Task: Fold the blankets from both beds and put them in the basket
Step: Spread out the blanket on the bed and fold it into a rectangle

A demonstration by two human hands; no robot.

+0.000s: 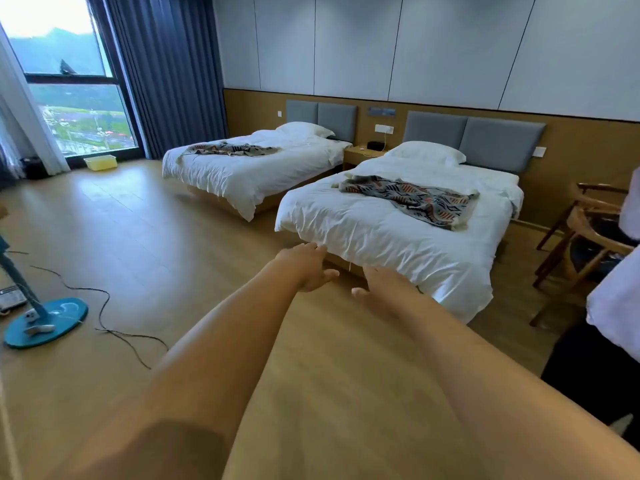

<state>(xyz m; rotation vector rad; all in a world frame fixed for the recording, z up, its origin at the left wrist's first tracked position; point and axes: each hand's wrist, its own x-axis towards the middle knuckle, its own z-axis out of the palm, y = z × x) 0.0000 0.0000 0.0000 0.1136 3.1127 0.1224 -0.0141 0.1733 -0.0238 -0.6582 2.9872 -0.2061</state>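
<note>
while nothing is folded yet, my left hand (306, 268) and right hand (382, 284) hang empty, fingers spread, just before the near bed (363, 233). near blanket (412, 199) lies crumpled on it, far blanket (228, 149) and basket (100, 162) beyond it. soft, light cloth, i judge; pinch two corners.

Patterned blanket (412, 199) rumpled on near bed (363, 233); 2nd blanket (232, 149) on far bed (242, 174); yellow basket (100, 162), floor (173, 254).

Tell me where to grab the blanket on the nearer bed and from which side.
Probably grip the blanket by both outer ends, coming from the foot of the near bed: it lies crumpled in a long strip, ends free.
</note>
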